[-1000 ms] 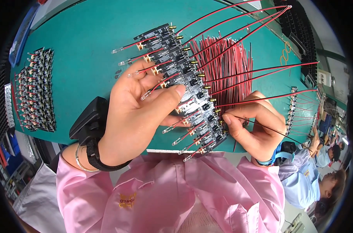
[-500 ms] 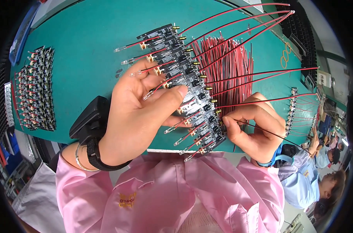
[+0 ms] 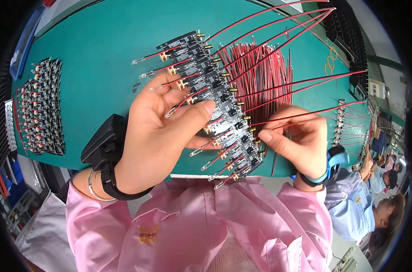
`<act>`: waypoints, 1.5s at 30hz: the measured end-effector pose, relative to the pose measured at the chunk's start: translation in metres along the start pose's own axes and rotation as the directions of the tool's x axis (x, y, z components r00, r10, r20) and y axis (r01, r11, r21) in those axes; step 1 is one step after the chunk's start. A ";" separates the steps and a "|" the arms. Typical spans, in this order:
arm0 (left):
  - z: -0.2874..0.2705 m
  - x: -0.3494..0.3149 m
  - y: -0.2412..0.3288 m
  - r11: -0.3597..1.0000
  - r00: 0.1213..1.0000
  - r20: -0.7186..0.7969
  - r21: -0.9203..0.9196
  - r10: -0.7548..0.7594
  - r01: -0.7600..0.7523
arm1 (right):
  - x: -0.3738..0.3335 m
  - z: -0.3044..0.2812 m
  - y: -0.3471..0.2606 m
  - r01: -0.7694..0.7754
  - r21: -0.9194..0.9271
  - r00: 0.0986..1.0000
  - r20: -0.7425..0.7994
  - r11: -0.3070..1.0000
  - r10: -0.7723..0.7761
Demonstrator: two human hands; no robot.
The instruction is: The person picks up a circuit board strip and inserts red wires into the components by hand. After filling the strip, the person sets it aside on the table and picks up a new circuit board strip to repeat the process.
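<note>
hiding behind left hand [image 3: 156, 140] — circuit board strip [image 3: 215, 95].

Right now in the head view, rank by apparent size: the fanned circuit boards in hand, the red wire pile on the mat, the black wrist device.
1. Circuit boards, though nearness to the camera inflates them.
2. Wire pile, close to the boards in extent, so unsure.
3. Wrist device, clearly smallest.

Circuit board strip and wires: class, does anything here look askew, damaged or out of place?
Nothing stands out. The left hand holds the circuit board strip, its red wires fan out evenly, the right hand pinches one wire, and the loose wire bundle lies tidy on the green table.
</note>
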State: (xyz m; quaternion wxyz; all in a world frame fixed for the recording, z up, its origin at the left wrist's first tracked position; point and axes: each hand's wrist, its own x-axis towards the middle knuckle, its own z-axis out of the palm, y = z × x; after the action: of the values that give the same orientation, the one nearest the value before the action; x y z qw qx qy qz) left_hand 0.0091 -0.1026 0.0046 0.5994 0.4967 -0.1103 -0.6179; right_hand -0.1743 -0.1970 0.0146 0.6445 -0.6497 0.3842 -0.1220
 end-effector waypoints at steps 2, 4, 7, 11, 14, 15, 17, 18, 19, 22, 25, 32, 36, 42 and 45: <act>-0.001 0.000 0.001 1.000 1.000 -0.004 0.000 0.005 -0.005 | 0.000 -0.005 0.001 -0.001 0.060 1.000 -0.015 0.998 0.002; 0.000 0.000 0.003 1.000 1.000 0.006 -0.011 0.000 0.000 | -0.001 -0.015 0.001 -0.005 0.178 0.999 -0.048 0.984 0.014; 0.002 0.000 0.004 1.000 1.000 0.022 -0.006 -0.002 0.002 | -0.009 -0.046 -0.006 0.073 0.035 0.993 -0.093 0.997 -0.069; 0.000 -0.001 0.002 1.000 1.000 -0.001 0.022 -0.001 0.001 | 0.004 -0.062 0.010 -0.014 -0.293 0.925 -0.367 0.956 -0.099; 0.001 0.000 0.003 1.000 1.000 -0.014 0.028 -0.011 0.011 | 0.014 -0.042 0.020 -0.085 -0.455 0.930 -0.356 0.886 -0.094; 0.001 0.000 0.004 1.000 1.000 -0.009 0.029 -0.008 0.008 | 0.014 -0.038 0.020 -0.119 -0.531 0.932 -0.351 0.839 -0.089; 0.001 0.000 0.004 0.999 1.000 -0.003 0.033 -0.001 0.001 | 0.013 -0.038 0.016 -0.117 -0.517 0.928 -0.361 0.848 -0.091; 0.001 0.000 0.004 0.999 1.000 -0.002 0.033 -0.002 0.002 | 0.012 -0.037 0.014 -0.112 -0.502 0.926 -0.367 0.857 -0.094; 0.001 0.000 0.004 0.999 1.000 -0.002 0.036 -0.002 0.002 | 0.011 -0.037 0.013 -0.107 -0.487 0.923 -0.372 0.867 -0.095; 0.000 0.000 0.003 0.999 1.000 -0.002 0.044 -0.005 0.005 | 0.004 -0.030 0.017 -0.017 -0.556 0.947 -0.276 0.831 -0.166; 0.000 -0.001 0.002 0.999 1.000 -0.013 0.038 0.007 -0.007 | 0.005 -0.026 0.017 -0.007 -0.552 0.966 -0.219 0.834 -0.138; -0.001 0.000 0.002 0.998 1.000 -0.013 0.066 -0.002 0.003 | 0.003 -0.034 0.012 -0.076 -0.407 0.992 -0.121 0.910 0.029; -0.001 0.000 0.001 0.999 1.000 -0.009 0.052 0.006 -0.006 | 0.001 -0.038 0.013 0.011 -0.084 0.992 -0.124 0.996 -0.022; 0.001 -0.001 0.001 0.999 1.000 0.013 0.043 0.022 -0.023 | -0.001 -0.062 0.007 0.184 0.030 0.953 -0.248 0.982 -0.171; 0.003 -0.001 0.000 0.999 0.999 0.002 0.024 0.034 -0.034 | -0.002 -0.069 0.009 0.266 -0.025 0.910 -0.325 0.964 -0.260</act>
State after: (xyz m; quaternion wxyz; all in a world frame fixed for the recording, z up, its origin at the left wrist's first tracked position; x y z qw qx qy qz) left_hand 0.0061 -0.1029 0.0067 0.6037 0.5015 -0.1266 -0.6067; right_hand -0.2238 -0.2456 0.0169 0.5566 -0.6599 0.3928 -0.3168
